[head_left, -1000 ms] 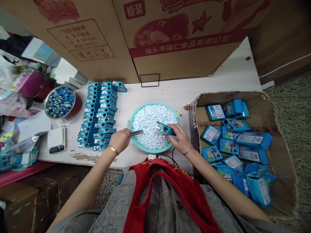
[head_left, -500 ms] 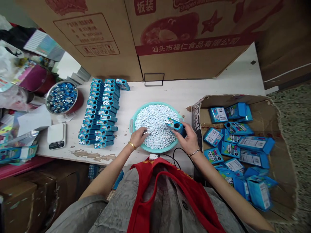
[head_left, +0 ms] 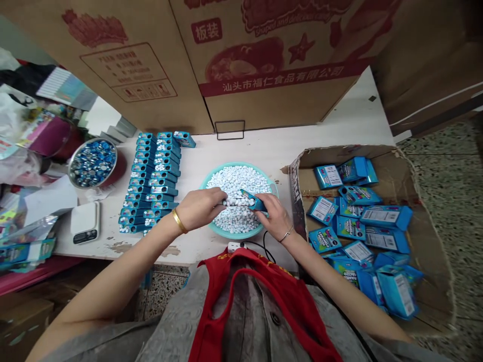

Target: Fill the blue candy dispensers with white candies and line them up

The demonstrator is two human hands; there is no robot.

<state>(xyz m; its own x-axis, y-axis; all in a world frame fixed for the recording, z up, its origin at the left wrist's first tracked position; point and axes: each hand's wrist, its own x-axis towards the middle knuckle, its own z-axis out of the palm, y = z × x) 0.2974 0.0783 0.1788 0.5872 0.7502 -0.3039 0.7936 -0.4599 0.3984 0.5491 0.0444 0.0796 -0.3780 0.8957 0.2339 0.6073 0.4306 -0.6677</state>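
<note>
A round turquoise basin (head_left: 207, 228) holds a heap of small white candies (head_left: 234, 176). Over it, my right hand (head_left: 274, 213) grips a small blue candy box (head_left: 258, 203), tilted with its opening toward the left. My left hand (head_left: 202, 207) is closed on what looks like a narrow scoop (head_left: 237, 202), loaded with white candies and reaching to the box's opening. My fingers hide most of the scoop. Left of the basin, two rows of blue boxes (head_left: 162, 182) stand with round holes on top, some showing white candies. One more box (head_left: 184, 139) sits beside their far end.
At right, an open cardboard carton (head_left: 426, 251) contains several blue boxes. On the left are a metal bowl (head_left: 92, 163) of blue shiny pieces and a white scale (head_left: 85, 221). Large cardboard cartons (head_left: 151, 60) stand along the back. A black wire holder (head_left: 230, 130) lies before them.
My left hand has lifted from the candies and moved right to the box with a load of candies. My right hand has brought the box left and tilted it. The view has shifted slightly.
</note>
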